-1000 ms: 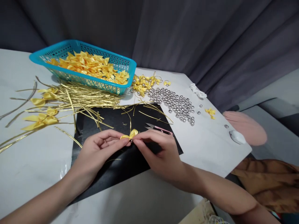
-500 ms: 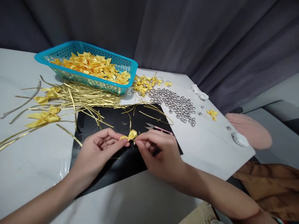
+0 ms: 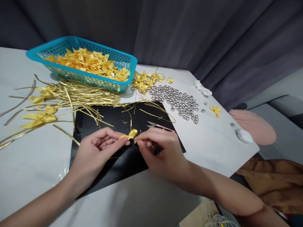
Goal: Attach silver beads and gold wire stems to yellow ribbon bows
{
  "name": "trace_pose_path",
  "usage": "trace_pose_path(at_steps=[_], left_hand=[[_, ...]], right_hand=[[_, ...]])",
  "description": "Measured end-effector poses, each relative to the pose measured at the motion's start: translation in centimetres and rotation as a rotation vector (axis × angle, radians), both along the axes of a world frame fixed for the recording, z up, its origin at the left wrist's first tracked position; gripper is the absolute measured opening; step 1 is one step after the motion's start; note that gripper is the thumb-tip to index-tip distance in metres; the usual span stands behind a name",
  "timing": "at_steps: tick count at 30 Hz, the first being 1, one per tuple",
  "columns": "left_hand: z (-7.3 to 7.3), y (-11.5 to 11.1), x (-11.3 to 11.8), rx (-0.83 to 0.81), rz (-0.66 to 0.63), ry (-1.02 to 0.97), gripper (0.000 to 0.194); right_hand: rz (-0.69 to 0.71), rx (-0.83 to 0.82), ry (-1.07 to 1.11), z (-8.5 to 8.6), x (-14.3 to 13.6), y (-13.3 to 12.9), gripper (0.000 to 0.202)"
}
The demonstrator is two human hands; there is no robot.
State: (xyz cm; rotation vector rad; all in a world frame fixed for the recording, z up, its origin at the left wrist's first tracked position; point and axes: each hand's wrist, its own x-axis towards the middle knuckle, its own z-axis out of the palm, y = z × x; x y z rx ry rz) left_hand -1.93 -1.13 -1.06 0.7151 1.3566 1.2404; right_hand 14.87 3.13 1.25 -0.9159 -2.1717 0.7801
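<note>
Over a black mat (image 3: 111, 115), my left hand (image 3: 98, 151) pinches a yellow ribbon bow (image 3: 133, 133) between thumb and forefinger. My right hand (image 3: 163, 154) has its thumb and fingertip closed on a thin gold cord at the bow's right side. A small silver bead (image 3: 135, 142) hangs just below the bow, beside my right fingertips. From the bow, a length of gold cord (image 3: 131, 119) rises toward the far edge of the mat. Thread snips (image 3: 157, 126) with pink on the handle lie behind my right hand, partly covered by it.
A blue basket (image 3: 88, 75) of yellow bows stands at the back left, with gold cords (image 3: 90, 94) heaped before it. Silver beads (image 3: 176, 99) spread to the right, near finished-looking bows (image 3: 143, 81). A white computer mouse (image 3: 244, 136) sits at the right edge.
The whole view has shifted slightly, so most things sit a little higher and further left. Both hands keep their pinch, and the bead shows more plainly below the bow.
</note>
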Motion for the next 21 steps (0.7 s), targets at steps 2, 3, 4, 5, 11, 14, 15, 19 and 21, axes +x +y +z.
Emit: trace_pose_path(at_steps=[2,3,4,5,11,14,15,19,21], left_hand=[[-0.03,-0.05,0.01,-0.002,0.007,0.007,0.025],[-0.05,-0.06,0.01,-0.003,0.011,0.011,0.026],[-0.07,-0.06,0.01,0.0,0.013,0.016,0.027],[-0.09,-0.04,0.01,0.004,0.015,0.024,0.027],[0.14,0.02,0.09,0.03,0.013,0.061,0.029],[0.32,0.02,0.19,0.037,0.014,0.074,0.03],[0.33,0.02,0.21,0.04,0.015,0.081,0.029],[0.13,-0.03,0.24,0.067,0.014,0.113,0.025],[-0.03,-0.11,0.23,0.096,0.009,0.125,0.022]], right_hand=[[0.002,-0.002,0.0,-0.02,0.0,-0.02,0.016],[0.0,-0.004,-0.003,-0.03,0.0,-0.04,0.017],[0.0,-0.006,-0.005,-0.04,0.0,-0.05,0.017],[0.0,-0.005,-0.007,-0.03,0.0,-0.06,0.017],[0.005,0.04,-0.006,0.08,-0.08,-0.04,0.017],[0.003,0.041,-0.001,0.07,-0.1,-0.04,0.016],[0.002,0.039,-0.001,0.06,-0.1,-0.04,0.016],[-0.004,0.043,-0.007,-0.01,-0.09,-0.05,0.016],[-0.008,0.048,-0.01,-0.07,-0.09,-0.03,0.016]])
